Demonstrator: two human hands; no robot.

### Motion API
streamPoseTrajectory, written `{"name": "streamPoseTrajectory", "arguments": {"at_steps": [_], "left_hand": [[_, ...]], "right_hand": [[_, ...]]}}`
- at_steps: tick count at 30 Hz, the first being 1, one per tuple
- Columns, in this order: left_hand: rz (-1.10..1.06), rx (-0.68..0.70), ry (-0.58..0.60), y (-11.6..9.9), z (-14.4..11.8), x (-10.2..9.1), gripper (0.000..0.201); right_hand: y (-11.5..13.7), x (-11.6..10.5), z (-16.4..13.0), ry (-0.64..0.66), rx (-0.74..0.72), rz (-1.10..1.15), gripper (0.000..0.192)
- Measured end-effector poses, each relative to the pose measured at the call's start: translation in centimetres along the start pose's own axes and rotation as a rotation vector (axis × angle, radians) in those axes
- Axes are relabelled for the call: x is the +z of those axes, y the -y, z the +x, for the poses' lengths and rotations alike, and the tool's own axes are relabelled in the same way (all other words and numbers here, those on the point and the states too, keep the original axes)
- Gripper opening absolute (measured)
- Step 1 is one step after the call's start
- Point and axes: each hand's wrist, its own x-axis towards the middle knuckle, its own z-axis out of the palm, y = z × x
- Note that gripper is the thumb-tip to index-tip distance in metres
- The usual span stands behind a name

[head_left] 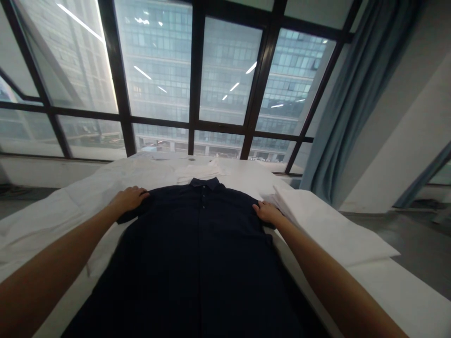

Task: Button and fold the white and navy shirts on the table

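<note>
A dark navy polo shirt (199, 253) lies spread out on the white table, front side up, its collar (205, 184) toward the window. Small buttons run down from the collar. My left hand (131, 198) rests on the shirt's left sleeve, fingers laid over the cloth near the shoulder. On the opposite sleeve lies my right hand (268, 212), its fingers slightly apart and touching the fabric. The undersides of both hands are hidden. The shirt's lower hem runs out of view at the bottom.
White cloth or sheets (63, 206) cover the left of the table (243, 173). A stack of white sheets (327, 225) lies at the right, close to my forearm. Behind stand large dark-framed windows (197, 70) and a blue-grey curtain (348, 108).
</note>
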Motion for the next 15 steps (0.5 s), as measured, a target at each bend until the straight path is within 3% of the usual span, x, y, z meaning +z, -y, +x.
{"name": "streamPoseTrajectory", "arguments": {"at_steps": [3, 7, 15], "left_hand": [[0.124, -0.052, 0.004, 1.1, -1.8, -0.7, 0.043], [0.141, -0.096, -0.025, 2.1, -2.9, -1.3, 0.039], [0.084, -0.184, 0.004, 2.1, 0.5, -2.1, 0.035]], "right_hand": [[-0.4, 0.1, -1.6, -0.028, 0.036, -0.012, 0.064], [0.0, 0.1, -2.5, -0.166, 0.073, -0.009, 0.064], [0.7, 1.0, 0.6, -0.065, 0.136, 0.003, 0.069]]}}
